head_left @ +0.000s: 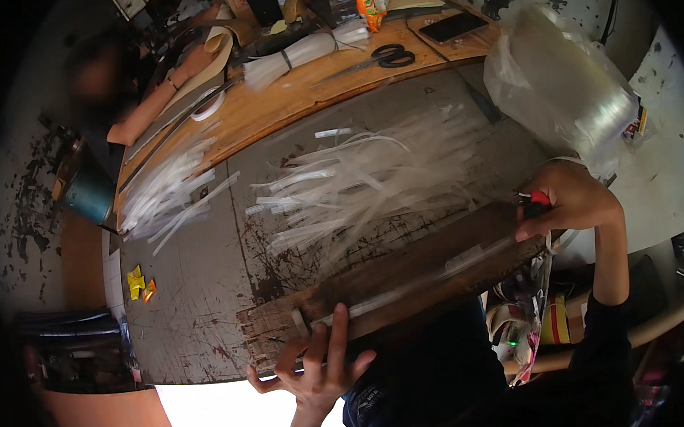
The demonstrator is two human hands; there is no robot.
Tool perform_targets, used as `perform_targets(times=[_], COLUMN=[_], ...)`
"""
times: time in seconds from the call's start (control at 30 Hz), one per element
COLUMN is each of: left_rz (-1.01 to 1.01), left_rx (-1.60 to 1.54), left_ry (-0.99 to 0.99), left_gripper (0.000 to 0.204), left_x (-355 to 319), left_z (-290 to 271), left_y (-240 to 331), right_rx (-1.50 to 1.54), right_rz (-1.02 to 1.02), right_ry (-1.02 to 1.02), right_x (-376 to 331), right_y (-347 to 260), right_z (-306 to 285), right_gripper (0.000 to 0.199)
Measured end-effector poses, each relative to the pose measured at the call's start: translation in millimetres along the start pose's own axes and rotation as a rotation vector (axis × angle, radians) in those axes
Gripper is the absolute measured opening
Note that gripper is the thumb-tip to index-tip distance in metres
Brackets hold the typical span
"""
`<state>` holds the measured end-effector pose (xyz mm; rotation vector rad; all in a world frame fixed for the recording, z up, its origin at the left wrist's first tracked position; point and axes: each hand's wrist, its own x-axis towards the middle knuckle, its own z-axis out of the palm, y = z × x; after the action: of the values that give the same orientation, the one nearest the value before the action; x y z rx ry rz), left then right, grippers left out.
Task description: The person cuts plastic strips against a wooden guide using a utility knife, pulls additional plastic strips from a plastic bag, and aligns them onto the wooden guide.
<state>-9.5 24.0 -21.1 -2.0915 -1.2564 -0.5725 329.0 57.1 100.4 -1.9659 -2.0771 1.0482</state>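
Observation:
A long dark wooden board (408, 287) lies along the near edge of the grey table, with a translucent plastic strip (385, 298) stretched along it. My left hand (315, 366) rests at the board's left end, fingers spread, one fingertip touching the strip close to a small peg-like stop (299, 322). At the other end, my right hand (569, 198) is closed around a small red-and-black tool (538, 199), its exact kind partly hidden by the fingers. The strip's right end runs under that hand. Beyond the board lies a loose pile of cut translucent strips (371, 173).
A second strip pile (167, 192) lies left. Farther back, a wooden table (304, 84) carries black scissors (392, 55), a phone (453, 27) and a tied strip bundle (303, 55). A bagged clear roll (560, 86) stands right. Another person's arm (151, 107) reaches in; yellow wrappers (136, 282) lie left.

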Motion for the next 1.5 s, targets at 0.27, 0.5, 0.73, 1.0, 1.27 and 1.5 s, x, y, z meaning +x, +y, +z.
perform_targets(times=[0.27, 0.5, 0.73, 1.0, 1.27, 1.5], left_rz=[0.04, 0.024, 0.026, 0.033, 0.003, -0.046], left_rx=[0.027, 0.038, 0.039, 0.027, 0.044, 0.035], left_ry=[0.018, 0.028, 0.044, 0.079, 0.053, -0.032], left_gripper=[0.058, 0.057, 0.06, 0.06, 0.057, 0.061], left_x=[6, 3, 8, 8, -3, 13], left_z=[3, 5, 2, 6, 8, -5], left_y=[2, 3, 6, 6, 3, 16], right_rx=[0.208, 0.124, 0.113, 0.026, 0.039, -0.128], right_rz=[0.128, 0.122, 0.127, 0.123, 0.197, 0.327], right_ry=[0.209, 0.252, 0.19, 0.133, 0.118, 0.137], right_x=[-28, -24, -22, -15, -11, -13], right_y=[54, 65, 70, 69, 61, 52], right_z=[-17, -17, -21, -29, -28, -25], right_gripper=[0.025, 0.025, 0.028, 0.032, 0.032, 0.037])
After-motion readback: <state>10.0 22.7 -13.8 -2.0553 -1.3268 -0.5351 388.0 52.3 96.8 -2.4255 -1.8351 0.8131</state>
